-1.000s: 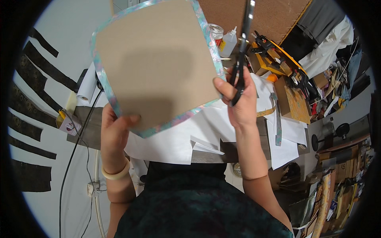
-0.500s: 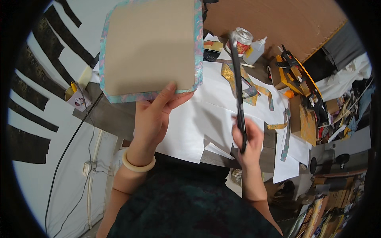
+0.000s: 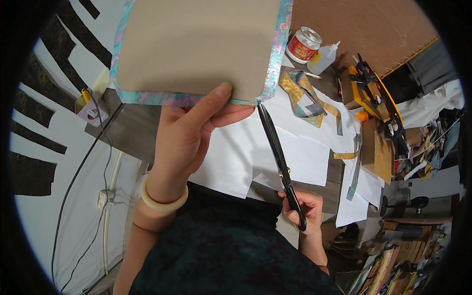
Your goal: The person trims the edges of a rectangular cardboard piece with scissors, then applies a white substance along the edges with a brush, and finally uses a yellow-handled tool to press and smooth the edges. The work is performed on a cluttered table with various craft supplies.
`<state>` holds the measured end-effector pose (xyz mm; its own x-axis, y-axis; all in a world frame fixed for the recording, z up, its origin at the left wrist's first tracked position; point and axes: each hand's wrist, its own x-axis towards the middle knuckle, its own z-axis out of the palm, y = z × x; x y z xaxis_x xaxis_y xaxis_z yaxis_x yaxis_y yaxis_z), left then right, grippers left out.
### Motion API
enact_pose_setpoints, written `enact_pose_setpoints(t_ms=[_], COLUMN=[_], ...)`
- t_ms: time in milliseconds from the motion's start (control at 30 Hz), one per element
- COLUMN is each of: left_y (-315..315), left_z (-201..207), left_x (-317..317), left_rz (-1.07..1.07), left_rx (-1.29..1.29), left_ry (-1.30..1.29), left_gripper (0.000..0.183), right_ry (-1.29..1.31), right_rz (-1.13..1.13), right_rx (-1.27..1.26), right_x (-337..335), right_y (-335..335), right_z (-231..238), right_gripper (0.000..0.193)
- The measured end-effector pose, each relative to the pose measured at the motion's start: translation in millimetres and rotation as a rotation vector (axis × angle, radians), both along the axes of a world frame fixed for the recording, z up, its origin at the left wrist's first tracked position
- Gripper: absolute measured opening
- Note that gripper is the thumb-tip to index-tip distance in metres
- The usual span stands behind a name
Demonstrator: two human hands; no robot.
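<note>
My left hand (image 3: 194, 129) grips the lower edge of a beige board (image 3: 201, 46), thumb on its face and fingers behind. A shiny turquoise and pink patterned border (image 3: 273, 69) runs along the board's visible edges. In my right hand (image 3: 306, 209) is a pair of black scissors (image 3: 276, 150), held by the handles and pointing up. The scissor tips touch or nearly touch the border at the board's lower right corner, close to my left fingertips. The blades look closed or almost so. The board's top is out of view.
White paper sheets (image 3: 223, 164) cover much of the dark table, with patterned offcuts (image 3: 300, 98) on them. Behind stand a white jar (image 3: 304, 45) and a squeeze bottle (image 3: 323, 58). A tool holder (image 3: 361, 86) is at the right, a cable (image 3: 81, 172) at the left.
The board has come closer and looks larger. The scissors have moved down and left and turned, so their tips now meet the board's lower right corner.
</note>
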<state>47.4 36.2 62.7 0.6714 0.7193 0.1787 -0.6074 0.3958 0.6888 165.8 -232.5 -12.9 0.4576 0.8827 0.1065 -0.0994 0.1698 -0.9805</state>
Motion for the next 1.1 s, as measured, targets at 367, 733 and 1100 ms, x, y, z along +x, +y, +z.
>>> enact_pose_setpoints(t_ms=[367,733,1100], left_y=[1,4,11], left_z=[-2,-1,3], left_x=[1,-2,-9], left_rz=[0.001,0.002,-0.006], left_rx=[0.031,0.056,0.120], left_ry=[0.018,0.048,0.073], left_gripper=[0.021,0.024,0.031], right_ry=[-0.059,-0.074,-0.052], right_rz=[-0.009,-0.016,0.015], right_rx=[-0.041,-0.027,0.023], right_x=[1,1,4], right_y=[3,1,0], right_z=[2,0,5], right_gripper=[0.041,0.041,0.043])
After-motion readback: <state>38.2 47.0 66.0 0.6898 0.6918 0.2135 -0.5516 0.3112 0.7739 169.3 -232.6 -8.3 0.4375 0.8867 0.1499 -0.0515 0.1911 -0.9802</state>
